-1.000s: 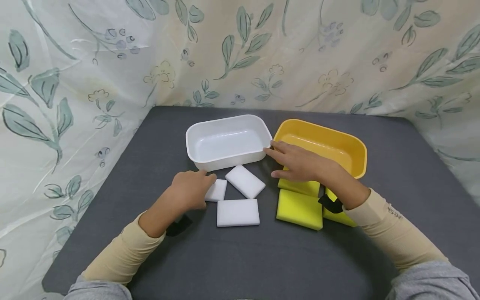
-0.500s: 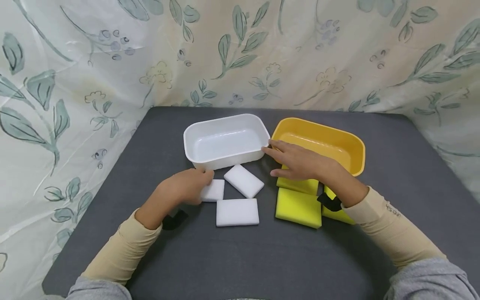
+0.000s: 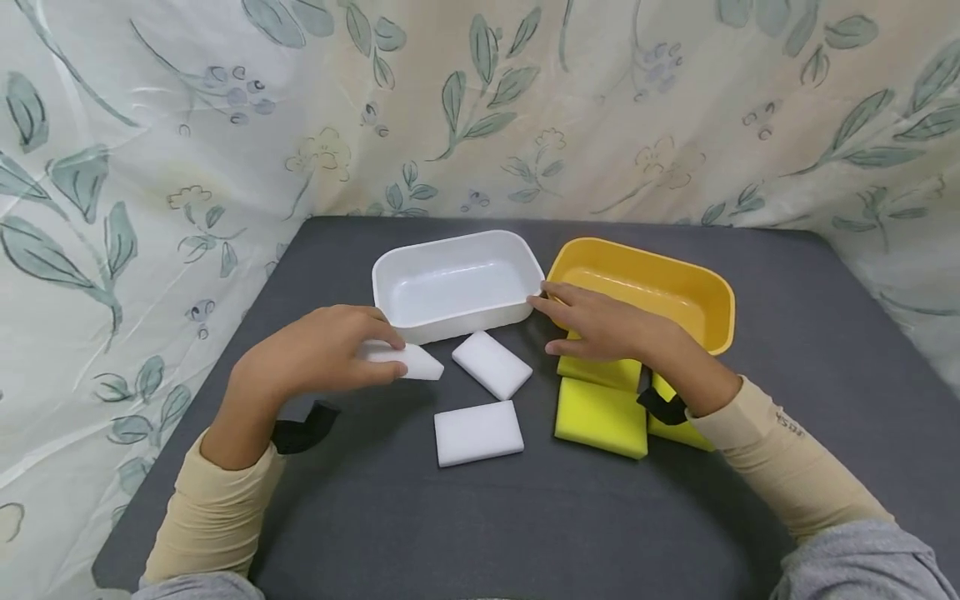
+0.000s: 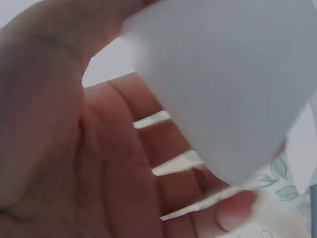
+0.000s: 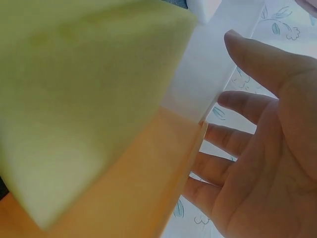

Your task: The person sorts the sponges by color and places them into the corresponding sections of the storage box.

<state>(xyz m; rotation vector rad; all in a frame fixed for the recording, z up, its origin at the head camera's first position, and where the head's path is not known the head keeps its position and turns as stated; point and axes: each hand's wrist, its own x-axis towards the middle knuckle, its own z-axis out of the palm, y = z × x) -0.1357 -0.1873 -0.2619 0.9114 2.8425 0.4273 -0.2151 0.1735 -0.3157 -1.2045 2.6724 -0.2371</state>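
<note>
My left hand (image 3: 318, 350) pinches a white sponge (image 3: 411, 361) between thumb and fingers, lifted at the front left corner of the white tray (image 3: 453, 322). In the left wrist view that sponge (image 4: 223, 84) fills the upper right, before the palm. Two more white sponges lie on the table, one slanted (image 3: 492, 365) and one nearer me (image 3: 478, 433). My right hand (image 3: 603, 323) has its fingers extended over the spot where the white tray meets the yellow tray (image 3: 712, 312). Below it lie several yellow sponges (image 3: 600, 417), partly hidden by hand and wrist.
The dark grey table (image 3: 480, 533) reaches back to a floral curtain (image 3: 480, 108), which also hangs along the left and right sides. Both trays stand side by side toward the back, with nothing visible inside the white one.
My left hand has taken hold of the left white sponge, raised it and drawn back left. The nearest white sponge has turned slightly. My right hand has stayed in place.
</note>
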